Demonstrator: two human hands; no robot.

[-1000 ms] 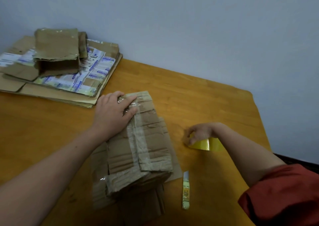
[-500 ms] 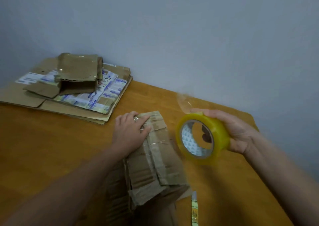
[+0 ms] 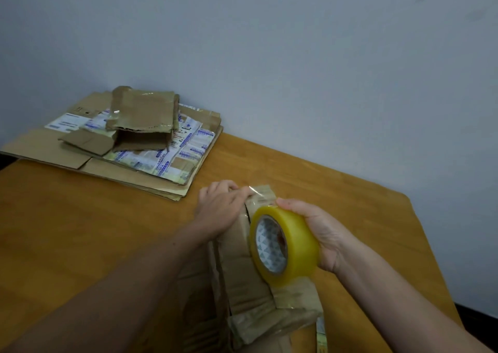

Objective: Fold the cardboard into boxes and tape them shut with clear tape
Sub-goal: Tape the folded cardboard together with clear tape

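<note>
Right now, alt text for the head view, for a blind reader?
The right hand holds a yellowish roll of clear tape over a worn cardboard box while the left hand grips its far end; flattened cardboard is stacked far left on the wooden table.

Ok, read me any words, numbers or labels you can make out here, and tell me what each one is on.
"2 4", handwritten and uncertain: on a white label atop the flattened cardboard stack.
Blue print on the shipping labels: too blurred to read.
Printed pattern inside the tape roll: no legible words.
</note>
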